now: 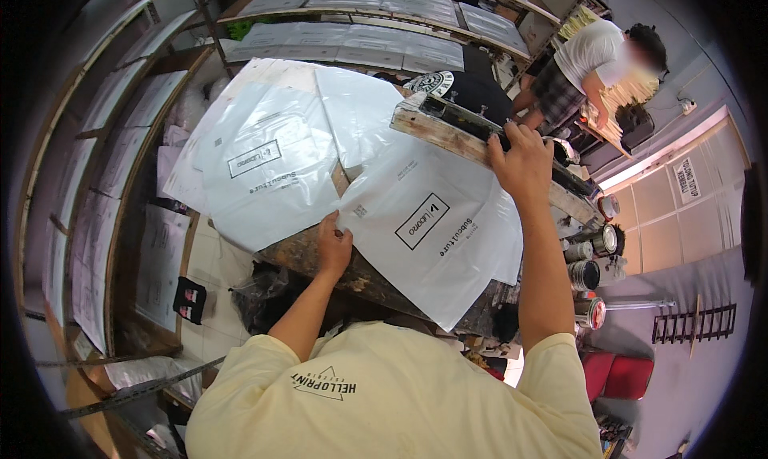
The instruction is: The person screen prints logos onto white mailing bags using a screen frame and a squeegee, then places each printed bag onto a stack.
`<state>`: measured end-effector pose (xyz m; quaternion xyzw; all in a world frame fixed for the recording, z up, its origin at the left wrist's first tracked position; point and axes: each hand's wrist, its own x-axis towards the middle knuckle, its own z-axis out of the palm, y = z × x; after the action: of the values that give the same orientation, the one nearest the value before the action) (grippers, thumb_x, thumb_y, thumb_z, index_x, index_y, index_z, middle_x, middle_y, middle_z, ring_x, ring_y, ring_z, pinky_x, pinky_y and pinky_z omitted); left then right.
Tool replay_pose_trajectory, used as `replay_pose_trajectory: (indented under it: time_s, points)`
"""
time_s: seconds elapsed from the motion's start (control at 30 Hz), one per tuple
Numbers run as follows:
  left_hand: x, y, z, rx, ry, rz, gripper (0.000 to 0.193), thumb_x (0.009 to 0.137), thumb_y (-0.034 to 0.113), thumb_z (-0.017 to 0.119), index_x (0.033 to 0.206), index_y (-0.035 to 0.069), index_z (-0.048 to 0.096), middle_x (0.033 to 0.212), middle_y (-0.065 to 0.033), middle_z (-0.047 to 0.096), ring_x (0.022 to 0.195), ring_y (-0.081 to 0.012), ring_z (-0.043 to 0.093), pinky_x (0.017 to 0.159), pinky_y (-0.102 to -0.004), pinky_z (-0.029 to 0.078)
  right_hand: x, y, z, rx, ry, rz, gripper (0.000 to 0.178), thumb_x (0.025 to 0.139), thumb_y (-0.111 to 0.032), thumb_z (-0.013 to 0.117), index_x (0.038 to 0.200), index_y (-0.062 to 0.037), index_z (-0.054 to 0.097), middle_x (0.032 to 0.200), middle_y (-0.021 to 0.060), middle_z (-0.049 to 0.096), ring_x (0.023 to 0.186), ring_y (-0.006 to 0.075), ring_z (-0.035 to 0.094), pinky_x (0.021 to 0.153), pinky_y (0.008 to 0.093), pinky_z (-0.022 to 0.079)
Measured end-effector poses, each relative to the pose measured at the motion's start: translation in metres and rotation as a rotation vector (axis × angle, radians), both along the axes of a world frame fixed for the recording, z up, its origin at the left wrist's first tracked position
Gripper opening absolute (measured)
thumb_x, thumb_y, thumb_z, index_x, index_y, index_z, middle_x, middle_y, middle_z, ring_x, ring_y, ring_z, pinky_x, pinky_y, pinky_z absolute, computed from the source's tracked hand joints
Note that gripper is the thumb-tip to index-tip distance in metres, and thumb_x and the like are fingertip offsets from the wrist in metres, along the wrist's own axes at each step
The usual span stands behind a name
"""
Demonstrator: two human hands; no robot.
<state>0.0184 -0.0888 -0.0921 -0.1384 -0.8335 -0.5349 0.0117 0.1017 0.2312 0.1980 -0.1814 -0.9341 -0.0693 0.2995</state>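
- Apparently, the right hand (522,161) is holding the wooden frame (444,136) up to leave room for the white printed sheet (432,231) below its fingers; they are curling over the rail, grasping it.
- The left hand (334,247) is probably steadying the sheet: its index fingertip is touching the left corner, other fingers curling; I can't make out any pinch.
- Another printed sheet (260,183) is lying just left of those fingertips.
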Motion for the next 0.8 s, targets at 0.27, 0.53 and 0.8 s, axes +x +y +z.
replay_pose_trajectory:
  time_s: [0.27, 0.53, 0.8]
  points:
    - [0.007, -0.009, -0.051, 0.01, -0.017, -0.033, 0.061, 0.089, -0.001, 0.064, 0.147, -0.003, 0.047, 0.143, -0.022, 0.051, 0.09, -0.0247, 0.06, 0.082, -0.035, 0.054, -0.002, 0.0, -0.002, 0.011, 0.031, 0.037, 0.035, 0.092, -0.042, 0.064, 0.096, -0.0073, 0.068, 0.092, 0.0104, 0.066, 0.099, 0.0316, 0.063, 0.088, 0.0498, 0.041]
    - [0.009, -0.017, -0.067, 0.052, 0.018, -0.135, 0.062, 0.093, -0.002, 0.063, 0.151, 0.0, 0.043, 0.149, -0.021, 0.046, 0.093, -0.0199, 0.058, 0.079, -0.0301, 0.053, -0.001, 0.001, -0.001, -0.007, 0.026, 0.012, 0.035, 0.091, -0.042, 0.064, 0.093, -0.0077, 0.069, 0.089, 0.0086, 0.066, 0.096, 0.0301, 0.064, 0.086, 0.0486, 0.041]
    - [0.008, -0.017, -0.061, 0.026, -0.024, -0.16, 0.058, 0.096, 0.001, 0.061, 0.151, -0.002, 0.042, 0.144, -0.0206, 0.046, 0.091, -0.0195, 0.055, 0.074, -0.0288, 0.053, -0.001, 0.004, -0.006, -0.003, 0.037, 0.004, 0.036, 0.09, -0.041, 0.066, 0.099, -0.0067, 0.073, 0.089, 0.0076, 0.068, 0.094, 0.0284, 0.064, 0.087, 0.0453, 0.041]
